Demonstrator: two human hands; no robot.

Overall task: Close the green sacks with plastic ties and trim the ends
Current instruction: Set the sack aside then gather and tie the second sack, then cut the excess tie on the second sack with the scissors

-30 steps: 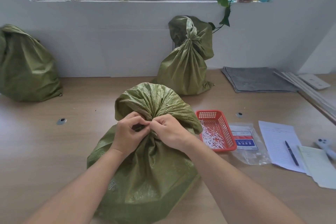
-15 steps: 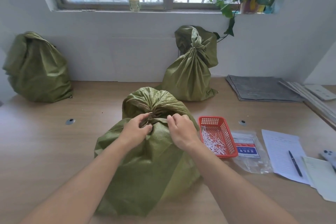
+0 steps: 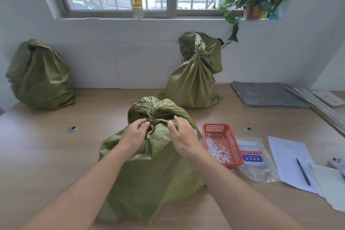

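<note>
Head view: near sack centre of surface, tie cinched at its neck, tail standing up just beyond left grip, nearer than right grip; both loose, holding nothing.

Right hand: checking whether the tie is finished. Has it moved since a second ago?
Yes. The right hand has drawn rightward off the near sack's tied neck, toward the red basket, fingers loosened.

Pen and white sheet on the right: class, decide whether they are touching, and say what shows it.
Touching. The head view shows the pen lying flat on the white sheet, with no gap showing beneath it.
</note>
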